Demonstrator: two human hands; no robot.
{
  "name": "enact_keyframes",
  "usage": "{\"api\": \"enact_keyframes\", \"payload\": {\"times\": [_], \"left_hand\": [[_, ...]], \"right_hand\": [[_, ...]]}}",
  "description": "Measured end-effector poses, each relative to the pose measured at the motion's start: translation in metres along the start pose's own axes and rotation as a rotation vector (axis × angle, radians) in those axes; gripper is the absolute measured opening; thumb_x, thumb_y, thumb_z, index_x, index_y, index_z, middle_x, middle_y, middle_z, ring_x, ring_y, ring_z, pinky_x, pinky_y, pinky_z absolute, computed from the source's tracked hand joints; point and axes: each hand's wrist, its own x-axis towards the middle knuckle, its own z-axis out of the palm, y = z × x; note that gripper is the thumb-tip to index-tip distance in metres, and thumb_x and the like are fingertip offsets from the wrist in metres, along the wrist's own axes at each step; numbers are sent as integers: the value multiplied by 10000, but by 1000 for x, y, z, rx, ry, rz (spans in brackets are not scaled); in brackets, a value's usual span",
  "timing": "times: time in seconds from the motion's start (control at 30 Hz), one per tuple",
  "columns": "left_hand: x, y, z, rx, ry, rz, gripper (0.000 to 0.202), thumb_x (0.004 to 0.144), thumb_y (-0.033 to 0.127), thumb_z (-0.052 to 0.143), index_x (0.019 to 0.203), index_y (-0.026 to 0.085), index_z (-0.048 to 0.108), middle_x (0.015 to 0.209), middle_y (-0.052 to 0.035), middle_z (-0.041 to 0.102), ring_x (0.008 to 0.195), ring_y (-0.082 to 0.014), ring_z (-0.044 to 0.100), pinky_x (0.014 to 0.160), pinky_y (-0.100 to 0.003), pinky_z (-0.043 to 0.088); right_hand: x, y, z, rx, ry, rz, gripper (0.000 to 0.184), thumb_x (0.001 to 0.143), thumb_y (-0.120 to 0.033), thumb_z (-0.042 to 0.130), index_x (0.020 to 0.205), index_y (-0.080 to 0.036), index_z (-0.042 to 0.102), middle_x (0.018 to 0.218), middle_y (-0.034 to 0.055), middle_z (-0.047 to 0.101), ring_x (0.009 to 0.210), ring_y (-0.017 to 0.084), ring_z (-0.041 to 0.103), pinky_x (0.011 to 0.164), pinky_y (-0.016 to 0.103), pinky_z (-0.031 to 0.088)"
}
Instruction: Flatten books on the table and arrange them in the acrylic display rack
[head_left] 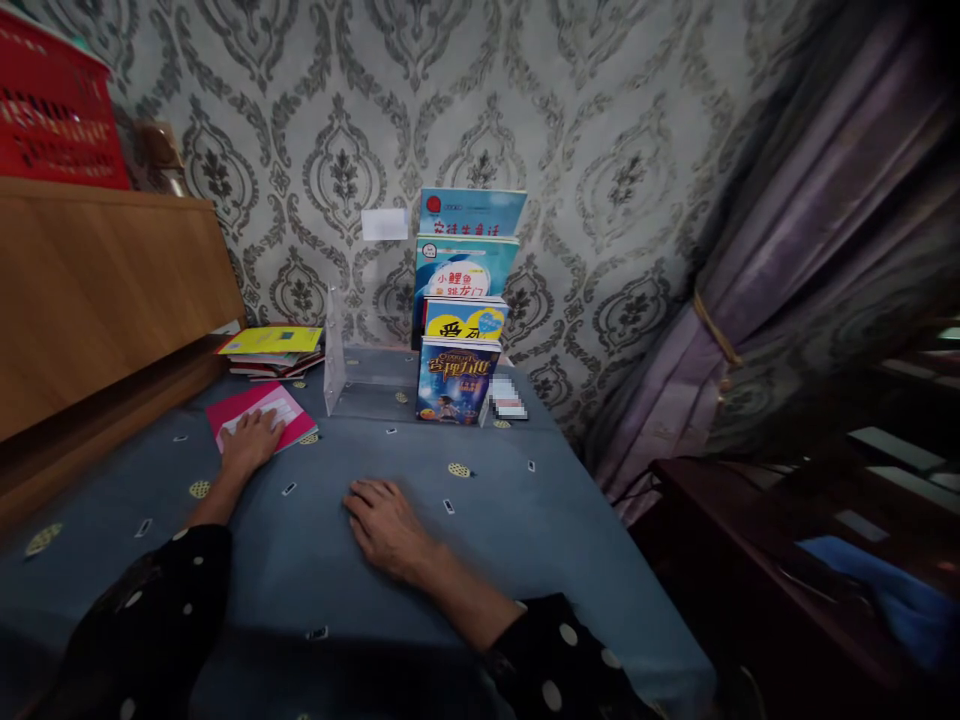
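My left hand (253, 438) lies open with fingers spread on a pink booklet (225, 408) that has a white panel on its cover. On the cloth nearer to me rests my right hand (386, 528), fingers loosely bent and nothing visible in it. Ahead stands a clear acrylic book stand (334, 350). Books fill its right side in stepped rows: a dark blue book (457, 385) in front, a yellow and blue book (465, 320) behind it, then a teal book (466, 270) and a light blue book (474, 208) at the back. The stand's left side holds no books.
A stack of books (274, 350) with a yellow one on top lies at the back left, beside a wooden cabinet (112, 300). A red basket (60, 110) sits on the cabinet. Blue patterned cloth (495, 560) covers the table. A tied purple curtain (697, 320) hangs at right.
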Motion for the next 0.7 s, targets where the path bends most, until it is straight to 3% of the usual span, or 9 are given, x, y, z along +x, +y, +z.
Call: {"api": "enact_keyframes", "payload": {"times": [0.7], "left_hand": [[1, 1, 0, 16, -25, -7, 583, 997, 470, 241, 1475, 199, 435, 1574, -152, 363, 1448, -355, 313, 1095, -657, 290]], "right_hand": [[-6, 7, 6, 26, 49, -49, 270, 982, -237, 500, 1221, -167, 606, 1363, 132, 600, 1312, 236, 498, 1119, 431, 383]]}}
